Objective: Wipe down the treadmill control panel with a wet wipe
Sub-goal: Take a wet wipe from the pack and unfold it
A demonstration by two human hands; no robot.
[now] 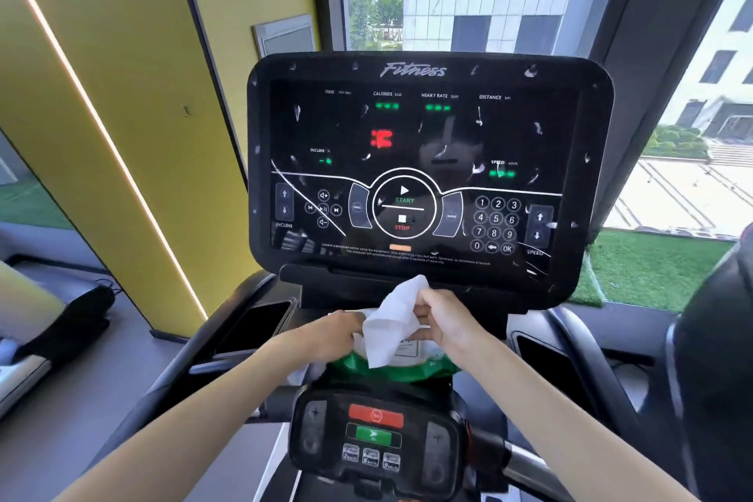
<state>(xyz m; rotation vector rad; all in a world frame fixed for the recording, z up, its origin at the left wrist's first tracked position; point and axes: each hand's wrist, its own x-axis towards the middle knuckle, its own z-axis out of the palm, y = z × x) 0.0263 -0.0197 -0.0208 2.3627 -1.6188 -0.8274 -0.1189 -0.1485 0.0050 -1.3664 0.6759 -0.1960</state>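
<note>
Between left hand (338,332) and right hand (444,322), a white wipe (391,324) rises from a green pack (411,365). The right pinches the wipe's upper edge; the left grips the pack. Just beyond both hands stands the speckled panel (428,134).

Head view, forward-down, close to control panel (428,143)

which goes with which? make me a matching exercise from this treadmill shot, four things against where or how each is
1 wet wipe
2 wipe pack
3 control panel
4 red button

A just above the green button
B pinched in the right hand
C black, flecked with white marks
D green, under the wipe

Pairs: 1-B, 2-D, 3-C, 4-A
</note>
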